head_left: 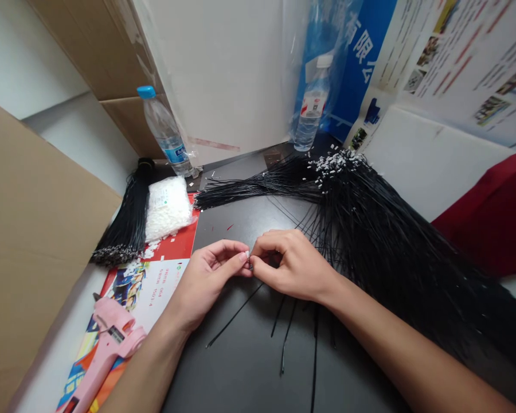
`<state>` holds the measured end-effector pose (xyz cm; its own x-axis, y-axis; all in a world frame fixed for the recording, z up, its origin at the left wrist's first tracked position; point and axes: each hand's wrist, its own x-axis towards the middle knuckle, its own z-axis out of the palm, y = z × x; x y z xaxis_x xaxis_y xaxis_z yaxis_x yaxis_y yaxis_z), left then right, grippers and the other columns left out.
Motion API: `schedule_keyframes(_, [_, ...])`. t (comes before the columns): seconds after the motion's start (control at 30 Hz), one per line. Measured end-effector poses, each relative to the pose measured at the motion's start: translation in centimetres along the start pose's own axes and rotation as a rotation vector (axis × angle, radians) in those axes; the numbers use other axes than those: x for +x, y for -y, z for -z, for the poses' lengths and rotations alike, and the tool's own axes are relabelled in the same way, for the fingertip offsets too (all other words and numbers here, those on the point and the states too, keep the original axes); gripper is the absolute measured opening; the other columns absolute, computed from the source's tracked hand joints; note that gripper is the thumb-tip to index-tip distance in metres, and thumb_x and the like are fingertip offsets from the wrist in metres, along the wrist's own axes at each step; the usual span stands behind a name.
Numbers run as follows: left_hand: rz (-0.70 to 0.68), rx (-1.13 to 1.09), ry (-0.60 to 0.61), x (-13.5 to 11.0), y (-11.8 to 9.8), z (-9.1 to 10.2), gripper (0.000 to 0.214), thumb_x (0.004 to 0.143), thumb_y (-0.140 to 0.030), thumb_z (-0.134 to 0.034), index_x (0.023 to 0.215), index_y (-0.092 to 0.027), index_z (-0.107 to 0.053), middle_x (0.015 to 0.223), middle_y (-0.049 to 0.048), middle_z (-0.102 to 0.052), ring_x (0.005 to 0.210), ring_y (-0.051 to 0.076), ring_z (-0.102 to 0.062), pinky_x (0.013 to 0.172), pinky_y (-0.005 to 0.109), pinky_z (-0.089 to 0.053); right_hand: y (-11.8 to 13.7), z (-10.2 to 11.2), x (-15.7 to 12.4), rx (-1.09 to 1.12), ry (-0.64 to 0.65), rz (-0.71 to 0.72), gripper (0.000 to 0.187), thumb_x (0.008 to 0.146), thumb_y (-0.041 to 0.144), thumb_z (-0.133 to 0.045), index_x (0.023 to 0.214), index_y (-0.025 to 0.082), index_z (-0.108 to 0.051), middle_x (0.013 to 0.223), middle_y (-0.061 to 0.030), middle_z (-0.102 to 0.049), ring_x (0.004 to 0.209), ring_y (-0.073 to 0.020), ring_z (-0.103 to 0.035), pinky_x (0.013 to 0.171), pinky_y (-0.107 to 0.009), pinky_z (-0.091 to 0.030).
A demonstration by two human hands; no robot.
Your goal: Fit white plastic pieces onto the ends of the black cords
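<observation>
My left hand (212,275) is closed in a pinch on a small white plastic connector (247,253), mostly hidden by the fingertips. Right against it, my right hand (288,264) pinches the end of a thin black wire, whose tip is too small to make out. Both hands meet above the dark grey tabletop (236,355). Several loose black wires (284,344) stick out from under my right hand. To the right lies a large heap of black wires (395,252), with many white connectors (335,166) on their ends.
A clear bag of white pieces (168,206) sits at the left beside a tied bundle of black wires (126,218). A pink glue gun (112,344) lies on printed paper (163,281). Two water bottles (165,135) (313,109) stand behind, near a white panel (227,69). Cardboard (38,246) borders the left.
</observation>
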<state>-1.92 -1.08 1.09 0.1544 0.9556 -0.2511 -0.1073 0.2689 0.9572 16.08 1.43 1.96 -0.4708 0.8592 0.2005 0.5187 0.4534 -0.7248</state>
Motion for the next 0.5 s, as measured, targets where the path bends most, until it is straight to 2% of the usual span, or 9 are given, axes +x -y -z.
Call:
schedule_keyframes(0.27, [-0.056, 0.152, -0.001, -0.01, -0.39, -0.13, 0.019, 0.079, -0.031, -0.076, 0.088, -0.015, -0.071, 0.073, 0.0005, -0.07, 0.07, 0.012, -0.063, 0.073, 0.024, -0.052, 0.26, 0.03, 0.03, 0.025, 0.044, -0.091, 0.017, 0.077, 0.022, -0.061, 0.062, 0.016, -0.067, 0.06, 0.0025, -0.061, 0.054, -0.0064, -0.047, 0.054, -0.021, -0.03])
schedule_keyframes(0.5, [-0.023, 0.113, -0.011, 0.01, -0.27, -0.32, 0.022, 0.077, -0.033, -0.078, 0.089, -0.016, -0.071, 0.077, 0.002, -0.072, 0.071, 0.013, -0.064, 0.074, 0.025, -0.052, 0.34, -0.12, -0.01, 0.043, 0.036, -0.117, 0.016, 0.077, 0.02, -0.06, 0.064, 0.015, -0.068, 0.059, 0.0022, -0.061, 0.053, -0.0066, -0.048, 0.053, -0.02, -0.03])
